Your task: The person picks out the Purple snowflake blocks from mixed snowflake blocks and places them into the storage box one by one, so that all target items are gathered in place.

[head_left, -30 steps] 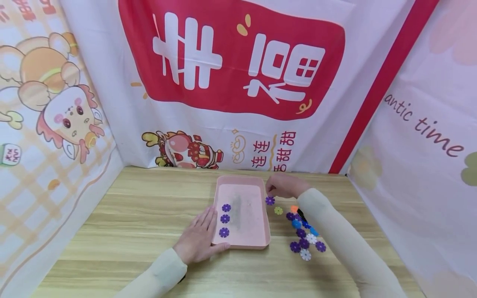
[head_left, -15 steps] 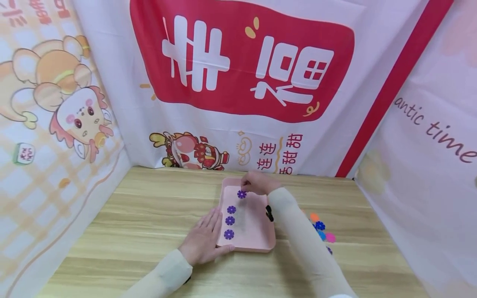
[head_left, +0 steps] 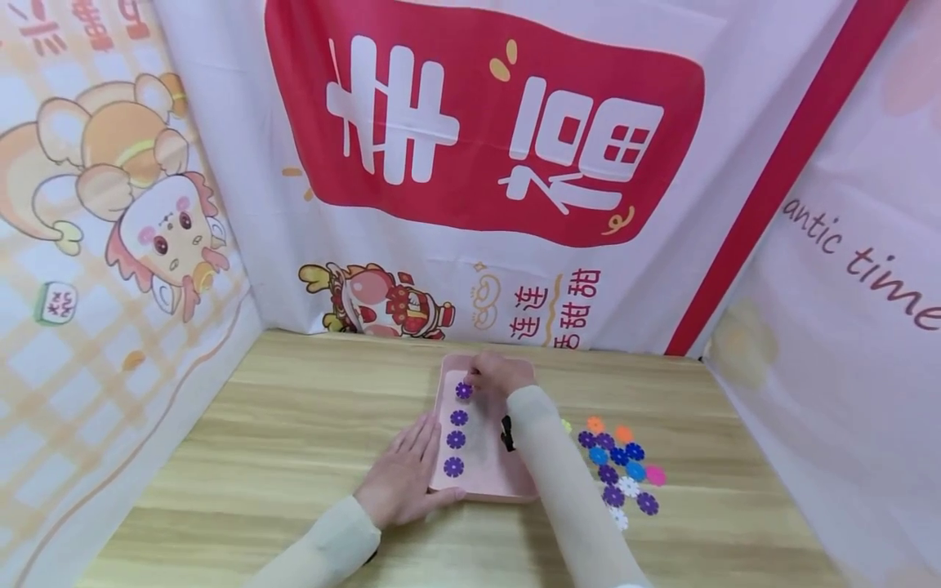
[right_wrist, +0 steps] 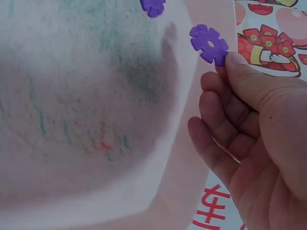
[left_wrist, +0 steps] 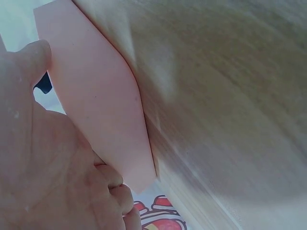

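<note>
Between thumb and index finger my right hand (head_left: 500,376) pinches a purple snowflake disc (right_wrist: 210,44), notched round its edge with a hole in the middle. In the head view this disc is over the far left part of the pink tray (head_left: 491,492). Three more purple discs (head_left: 456,439) lie in a column along the tray's left side, nearer me. My left hand (head_left: 400,474) rests with straight fingers against the tray's left wall and its thumb at the near left corner. The left wrist view shows the tray's outer wall (left_wrist: 96,91) beside that hand.
To the tray's right, several loose snowflake discs lie spread on the wooden table (head_left: 294,425): purple ones (head_left: 648,503), blue ones (head_left: 635,470), orange ones (head_left: 623,434), white ones (head_left: 628,487) and a pink one (head_left: 656,475). My right forearm partly covers this group. A printed cloth (head_left: 470,278) hangs behind the table.
My right hand has carried a purple disc from the tray's right side leftward, over the tray, to the far end of the purple column. My left hand has stayed at the tray's side.
</note>
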Available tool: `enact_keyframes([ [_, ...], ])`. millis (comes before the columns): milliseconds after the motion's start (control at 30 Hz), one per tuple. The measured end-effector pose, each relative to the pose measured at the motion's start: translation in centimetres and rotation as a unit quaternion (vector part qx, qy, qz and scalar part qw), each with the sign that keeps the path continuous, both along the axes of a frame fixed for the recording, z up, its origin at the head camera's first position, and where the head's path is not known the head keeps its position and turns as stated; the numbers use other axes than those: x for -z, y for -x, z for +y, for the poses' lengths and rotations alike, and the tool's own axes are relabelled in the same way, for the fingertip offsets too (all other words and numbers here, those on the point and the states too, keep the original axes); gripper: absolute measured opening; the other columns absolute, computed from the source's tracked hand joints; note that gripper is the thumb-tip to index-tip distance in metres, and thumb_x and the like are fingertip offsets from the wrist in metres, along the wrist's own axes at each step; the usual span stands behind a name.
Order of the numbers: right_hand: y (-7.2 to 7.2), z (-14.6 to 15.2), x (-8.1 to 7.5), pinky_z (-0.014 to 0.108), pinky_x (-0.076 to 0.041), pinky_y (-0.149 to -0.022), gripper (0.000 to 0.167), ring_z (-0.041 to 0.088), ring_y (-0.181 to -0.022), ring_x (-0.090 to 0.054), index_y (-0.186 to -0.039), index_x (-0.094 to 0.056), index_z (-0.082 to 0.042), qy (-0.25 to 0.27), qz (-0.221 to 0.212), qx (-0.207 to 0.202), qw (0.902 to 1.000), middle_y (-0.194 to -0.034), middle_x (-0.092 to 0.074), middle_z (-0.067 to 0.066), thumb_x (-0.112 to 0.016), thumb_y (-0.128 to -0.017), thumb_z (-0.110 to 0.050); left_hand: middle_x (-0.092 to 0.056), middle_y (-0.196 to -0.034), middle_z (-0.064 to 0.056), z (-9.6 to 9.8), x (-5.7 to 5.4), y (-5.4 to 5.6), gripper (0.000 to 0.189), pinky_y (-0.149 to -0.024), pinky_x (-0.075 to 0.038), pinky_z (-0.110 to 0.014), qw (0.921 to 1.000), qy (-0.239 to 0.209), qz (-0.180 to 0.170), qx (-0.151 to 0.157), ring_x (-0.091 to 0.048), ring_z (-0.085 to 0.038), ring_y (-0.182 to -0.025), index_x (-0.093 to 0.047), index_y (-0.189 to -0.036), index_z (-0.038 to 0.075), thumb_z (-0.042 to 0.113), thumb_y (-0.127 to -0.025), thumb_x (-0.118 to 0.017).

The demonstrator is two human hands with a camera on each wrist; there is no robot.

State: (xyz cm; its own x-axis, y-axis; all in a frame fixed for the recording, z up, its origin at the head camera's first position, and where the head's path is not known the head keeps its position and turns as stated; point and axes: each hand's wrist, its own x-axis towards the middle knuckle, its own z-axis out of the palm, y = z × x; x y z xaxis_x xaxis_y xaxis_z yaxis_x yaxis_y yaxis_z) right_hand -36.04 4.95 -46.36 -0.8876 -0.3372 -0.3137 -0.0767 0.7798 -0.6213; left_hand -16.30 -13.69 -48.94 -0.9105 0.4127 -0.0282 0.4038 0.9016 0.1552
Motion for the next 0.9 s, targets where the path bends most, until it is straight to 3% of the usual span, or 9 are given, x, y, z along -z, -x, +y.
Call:
enact_keyframes([
  [67,-0.1,0.1,0.4,0.032,-0.047,-0.075,0.025,0.018,-0.077,-0.059,-0.087,-0.071,-0.011,-0.008,0.004,0.008,0.9999,-0.085,-0.071,0.003,-0.066,-0.103,-0.03,-0.021,-0.174,-0.027,0.0,0.0,-0.1,0.11,-0.133,-0.026,-0.054,1.0,-0.002,0.002,0.001,-0.025,-0.043,-0.162,-0.028,-0.162,-0.008,0.079,-0.097,-0.048],
  [200,-0.1,0.2,1.0,0.028,-0.052,-0.071,0.023,0.014,-0.075,-0.06,-0.092,-0.074,-0.011,-0.104,0.106,-0.074,0.9861,-0.086,-0.072,0.002,-0.067,-0.105,-0.028,-0.023,-0.173,-0.027,0.0,-0.1,-0.1,0.11,-0.133,-0.027,-0.053,1.0,-0.006,0.0,0.004,-0.025,-0.043,-0.162,-0.029,-0.162,-0.009,0.079,-0.098,-0.047],
  [300,0.0,0.2,1.3,0.027,-0.053,-0.067,0.026,0.013,-0.072,-0.061,-0.091,-0.076,-0.014,-0.141,0.124,-0.079,0.979,-0.084,-0.072,0.0,-0.067,-0.105,-0.033,-0.023,-0.173,-0.026,-0.1,-0.1,0.0,0.11,-0.134,-0.026,-0.052,1.0,-0.004,-0.002,0.002,-0.025,-0.042,-0.162,-0.028,-0.163,-0.008,0.079,-0.097,-0.047],
  [533,0.3,-0.2,2.8,0.025,-0.054,-0.066,0.018,0.013,-0.073,-0.064,-0.091,-0.077,-0.016,-0.091,0.099,-0.068,0.9886,-0.081,-0.072,-0.002,-0.07,-0.104,-0.026,-0.022,-0.174,-0.026,-0.1,0.3,0.2,0.111,-0.134,-0.025,-0.053,1.0,0.0,0.002,-0.001,-0.024,-0.042,-0.162,-0.028,-0.163,-0.007,0.08,-0.097,-0.046],
  [667,0.2,-0.5,3.3,0.024,-0.055,-0.066,0.016,0.012,-0.072,-0.066,-0.092,-0.078,-0.016,-0.082,0.102,-0.064,0.9894,-0.08,-0.072,-0.003,-0.07,-0.104,-0.024,-0.022,-0.173,-0.026,-0.1,0.3,0.1,0.111,-0.134,-0.026,-0.052,1.0,0.004,0.003,0.001,-0.025,-0.042,-0.162,-0.029,-0.162,-0.008,0.08,-0.097,-0.045],
  [900,-0.6,-0.2,1.8,0.029,-0.061,-0.076,0.013,0.013,-0.08,-0.069,-0.1,-0.081,-0.014,-0.083,0.112,-0.071,0.9877,-0.088,-0.077,-0.001,-0.072,-0.102,-0.023,-0.021,-0.174,-0.025,-0.1,0.4,0.1,0.111,-0.134,-0.025,-0.051,0.9999,0.008,-0.004,-0.005,-0.023,-0.04,-0.163,-0.027,-0.163,-0.007,0.081,-0.097,-0.044],
])
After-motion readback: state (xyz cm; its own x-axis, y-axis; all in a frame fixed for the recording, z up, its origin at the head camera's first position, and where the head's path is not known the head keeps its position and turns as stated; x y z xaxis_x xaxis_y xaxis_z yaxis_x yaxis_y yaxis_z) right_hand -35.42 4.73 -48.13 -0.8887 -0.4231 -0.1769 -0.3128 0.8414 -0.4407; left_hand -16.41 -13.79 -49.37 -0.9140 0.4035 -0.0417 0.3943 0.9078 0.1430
